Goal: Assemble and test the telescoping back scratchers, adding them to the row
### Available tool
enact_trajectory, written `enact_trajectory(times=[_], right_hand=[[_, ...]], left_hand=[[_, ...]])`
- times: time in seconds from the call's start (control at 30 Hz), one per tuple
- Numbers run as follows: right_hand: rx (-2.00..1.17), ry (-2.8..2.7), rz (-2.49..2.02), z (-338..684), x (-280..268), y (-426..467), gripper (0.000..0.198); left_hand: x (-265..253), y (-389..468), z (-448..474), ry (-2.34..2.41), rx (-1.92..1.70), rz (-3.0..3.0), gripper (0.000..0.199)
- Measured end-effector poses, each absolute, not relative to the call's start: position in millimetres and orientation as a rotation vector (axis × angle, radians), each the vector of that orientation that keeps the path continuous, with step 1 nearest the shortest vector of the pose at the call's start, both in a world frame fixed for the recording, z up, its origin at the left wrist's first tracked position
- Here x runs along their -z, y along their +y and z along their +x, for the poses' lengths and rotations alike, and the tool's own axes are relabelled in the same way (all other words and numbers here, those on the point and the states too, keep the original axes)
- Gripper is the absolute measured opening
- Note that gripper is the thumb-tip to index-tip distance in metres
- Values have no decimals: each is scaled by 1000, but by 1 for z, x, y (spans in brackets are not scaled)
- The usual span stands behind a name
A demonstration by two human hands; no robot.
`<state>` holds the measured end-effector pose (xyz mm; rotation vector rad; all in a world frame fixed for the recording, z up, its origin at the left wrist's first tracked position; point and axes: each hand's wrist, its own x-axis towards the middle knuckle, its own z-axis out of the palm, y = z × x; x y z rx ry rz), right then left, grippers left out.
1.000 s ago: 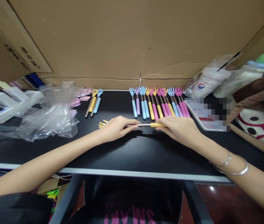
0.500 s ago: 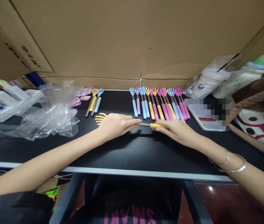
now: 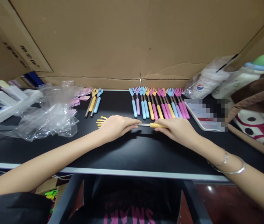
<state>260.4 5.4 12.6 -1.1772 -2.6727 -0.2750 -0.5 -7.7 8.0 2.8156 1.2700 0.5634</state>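
Note:
Between my hands, a yellow back scratcher [image 3: 154, 125] with a metal rod lies roughly level above the black table. My left hand [image 3: 116, 127] is closed around its rod, and the yellow claw pokes out at the left behind my knuckles. On the yellow handle at the other end, my right hand [image 3: 175, 129] is closed, fingers wrapped over the grip. Behind stands a row of several back scratchers [image 3: 156, 105] in blue, purple, yellow and pink, claws toward the cardboard. Farther left lie a yellow back scratcher [image 3: 93, 99] and a blue back scratcher [image 3: 97, 104], with metal parts beside their handles.
Crumpled clear plastic bags [image 3: 52, 118] and pink cards [image 3: 84, 92] lie at the left, near a white power strip [image 3: 17, 102]. A phone [image 3: 198, 116], a bagged cup [image 3: 208, 84] and a patterned cloth bag [image 3: 258, 124] occupy the right. Cardboard [image 3: 122, 37] walls the back.
The claw end of the held back scratcher has dropped slightly and turned a little. Both hands keep their grip in nearly the same place.

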Motion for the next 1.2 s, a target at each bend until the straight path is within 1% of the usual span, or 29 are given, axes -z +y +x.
enact_trajectory(times=[0.2,0.4,0.5,0.7,0.83,1.07,1.2], right_hand=[[394,-2628,-1104,260,-16,2,38],[456,-2616,-1079,260,-16,1,39],[438,-2629,-1081,260,-16,1,39],[338,-2638,-1129,259,-15,2,41],[255,-2680,-1197,258,-14,4,44],[-86,-2734,-1264,253,-17,2,39],[-181,-2762,-1249,253,-17,1,37]], left_hand=[[-7,-4,0,1097,-510,2552,34],[-7,-3,0,1061,-531,2508,33],[-8,-4,0,1105,-564,2536,33],[-8,-7,0,1219,-625,2666,31],[-9,-9,0,1268,-673,2868,30],[-10,-9,-3,1199,-783,3220,32],[-10,-9,-3,1188,-775,3277,31]])
